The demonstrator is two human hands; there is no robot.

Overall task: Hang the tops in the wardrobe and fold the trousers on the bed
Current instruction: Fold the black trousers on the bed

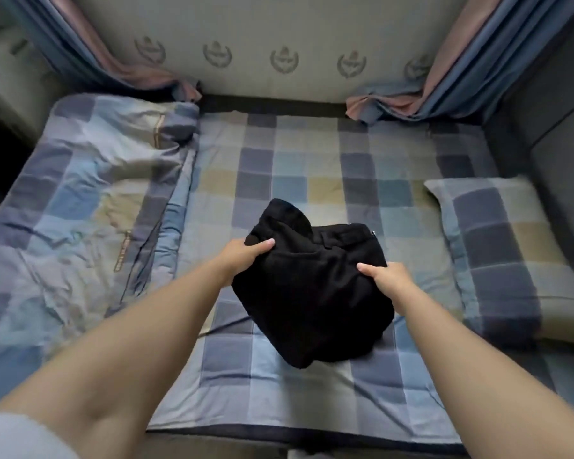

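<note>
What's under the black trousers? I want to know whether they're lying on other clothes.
Around the black trousers only the checked bedsheet shows. The patch directly beneath them is covered, so nothing more can be told.

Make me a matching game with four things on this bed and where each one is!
Things:
1. folded black trousers
2. crumpled checked duvet
3. checked rectangular pillow
4. pink and blue curtains

Places:
A. bunched at the far corners
B. lying on the left side
C. held in the middle by the left hand and right hand
D. lying on the right side

Pairs: 1-C, 2-B, 3-D, 4-A
</note>
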